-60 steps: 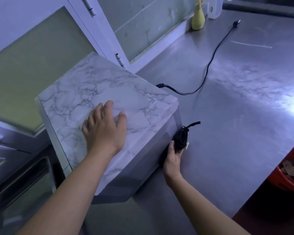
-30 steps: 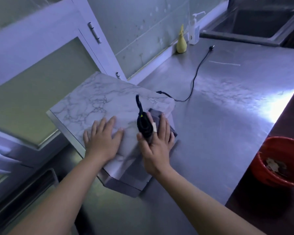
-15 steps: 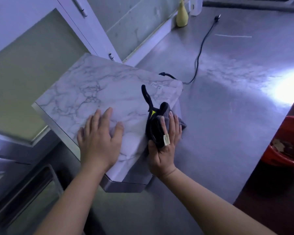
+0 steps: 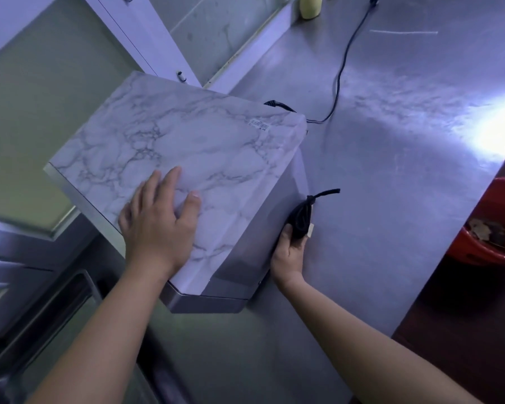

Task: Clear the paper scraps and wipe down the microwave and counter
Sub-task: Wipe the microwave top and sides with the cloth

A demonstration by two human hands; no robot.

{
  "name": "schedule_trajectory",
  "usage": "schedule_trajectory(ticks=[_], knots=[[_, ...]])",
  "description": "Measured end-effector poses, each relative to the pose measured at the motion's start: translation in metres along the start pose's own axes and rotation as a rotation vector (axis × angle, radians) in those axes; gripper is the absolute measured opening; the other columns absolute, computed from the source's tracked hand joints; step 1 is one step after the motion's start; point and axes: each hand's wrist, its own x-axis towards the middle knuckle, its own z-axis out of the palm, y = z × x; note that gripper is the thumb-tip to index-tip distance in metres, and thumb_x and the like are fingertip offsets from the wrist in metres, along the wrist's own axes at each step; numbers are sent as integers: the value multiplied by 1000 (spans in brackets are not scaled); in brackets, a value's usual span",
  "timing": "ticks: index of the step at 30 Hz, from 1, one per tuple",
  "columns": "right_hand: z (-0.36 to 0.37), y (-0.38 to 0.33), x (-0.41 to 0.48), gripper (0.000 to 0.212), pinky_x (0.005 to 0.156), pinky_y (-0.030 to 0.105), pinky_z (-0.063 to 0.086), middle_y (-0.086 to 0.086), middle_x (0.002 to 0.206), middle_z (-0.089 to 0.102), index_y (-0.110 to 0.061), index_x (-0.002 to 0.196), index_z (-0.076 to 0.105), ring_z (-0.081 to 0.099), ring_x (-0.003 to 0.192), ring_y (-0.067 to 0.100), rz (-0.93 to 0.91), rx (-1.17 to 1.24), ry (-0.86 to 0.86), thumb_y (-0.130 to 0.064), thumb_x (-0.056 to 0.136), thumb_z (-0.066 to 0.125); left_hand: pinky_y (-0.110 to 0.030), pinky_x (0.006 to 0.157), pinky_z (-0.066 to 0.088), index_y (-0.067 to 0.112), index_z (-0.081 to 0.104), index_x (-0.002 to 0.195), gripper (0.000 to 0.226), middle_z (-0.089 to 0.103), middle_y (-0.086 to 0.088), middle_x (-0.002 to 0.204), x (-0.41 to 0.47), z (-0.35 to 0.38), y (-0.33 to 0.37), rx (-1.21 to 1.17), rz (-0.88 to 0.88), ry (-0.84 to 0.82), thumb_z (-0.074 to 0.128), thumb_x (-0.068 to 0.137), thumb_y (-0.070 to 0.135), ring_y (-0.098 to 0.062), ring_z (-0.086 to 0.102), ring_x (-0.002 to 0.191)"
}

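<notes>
Head view: the right hand (image 4: 287, 252) holds a bunched dark cloth (image 4: 299, 218), thumb & fingers closed round its lower end. It presses the cloth on the right side wall of the microwave (image 4: 187, 147), low, near the front corner. A loose tail of the cloth sticks up and away from the wall. The left hand (image 4: 158, 225) lies flat on top of the microwave, fingers straight and a little spread, gripping nothing. It seems to steady the box, which stands at an angle on the steel counter (image 4: 391, 199).

Progress, as a judgement: the wiping of the microwave is about in the middle. The marble-pattern top shows no marks, but whether it was wiped cannot be told. The right side wall is in work now; front & back are not visible. To the right of the microwave, beyond the counter edge, a red basin (image 4: 475, 258) holds some brownish bits (image 4: 484, 231), prob. the collected scraps. Far behind the microwave one thin white strip (image 4: 403, 32) lies on the counter, maybe a scrap left to clear; it is too small to say. The power cord (image 4: 340, 77) runs from the back of the microwave over the counter. The steel right of the microwave looks cloudy w/ streaks, so the counter wipe-down is prob. not yet done.
</notes>
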Motion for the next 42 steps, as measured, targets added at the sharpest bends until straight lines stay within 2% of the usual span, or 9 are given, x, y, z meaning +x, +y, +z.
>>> schedule_trajectory(ticks=[6, 8, 11, 14, 18, 25, 30, 35, 42], knots=[[-35, -53, 45, 51, 112, 43, 40, 0, 143, 54, -24, 146, 45, 53, 127, 22, 591, 421, 10, -52, 103, 43, -48, 121, 9, 41, 30, 152, 61, 22, 5, 164, 0, 3, -2, 8, -12, -24, 31, 94, 60, -17, 15, 151], [-53, -79, 48, 53, 110, 42, 44, 6, 137, 60, -20, 140, 53, 57, 123, 24, 624, 517, 7, -55, 100, 48, -48, 121, 9, 41, 30, 152, 57, 22, 4, 165, -1, 2, -2, 12, -16, -19, 35, 98, 56, -17, 16, 151], [-67, -115, 19, 52, 113, 39, 41, 3, 140, 59, -20, 140, 53, 56, 126, 19, 441, 454, -30, -54, 101, 47, -47, 121, 8, 40, 30, 153, 56, 22, 4, 165, -4, 1, -1, 9, -18, -9, 35, 99, 55, -18, 16, 151], [-56, -144, -29, 48, 116, 30, 34, -16, 140, 54, -31, 143, 45, 49, 129, -1, -19, 235, -88, -52, 100, 45, -48, 121, 8, 40, 30, 153, 56, 23, 4, 164, -3, -2, 0, 4, -13, 2, 35, 99, 54, -19, 16, 151], [-17, -143, -85, 62, 121, 46, 19, -4, 163, 26, -27, 155, 34, 25, 150, 19, -648, -169, -168, -44, 97, 47, -46, 122, 8, 41, 31, 152, 56, 25, 4, 164, -4, -3, 3, -38, -33, 0, 32, 97, 48, -18, 17, 151], [26, -96, -101, 58, 121, 59, 7, 7, 162, 21, -34, 151, 32, 12, 154, 28, -689, -325, -41, -51, 97, 43, -46, 121, 9, 39, 34, 152, 50, 26, 2, 163, -4, -3, 3, -27, 0, 53, 37, 102, 40, -20, 18, 151], [22, -72, -86, 58, 124, 54, 5, 2, 165, 13, -42, 152, 26, 7, 155, 19, -410, -57, -24, -52, 98, 45, -46, 123, 7, 39, 31, 153, 52, 23, 3, 165, -6, 1, 0, -23, 4, 34, 34, 102, 43, -19, 15, 152], [15, -49, -65, 87, 126, 41, 14, -6, 163, 25, -24, 158, 20, 20, 151, 11, 75, 155, -13, -63, 84, 49, -46, 123, 7, 40, 31, 153, 51, 24, 5, 164, -5, 1, -1, -40, -11, 38, 35, 101, 43, -18, 15, 151], [-4, -29, -22, 62, 121, 44, 28, -7, 154, 44, -31, 156, 28, 41, 141, 18, 587, 320, -74, -55, 101, 46, -45, 122, 9, 41, 35, 150, 56, 27, 6, 162, -5, 0, -5, -46, -20, 40, 32, 95, 49, -16, 19, 150]])
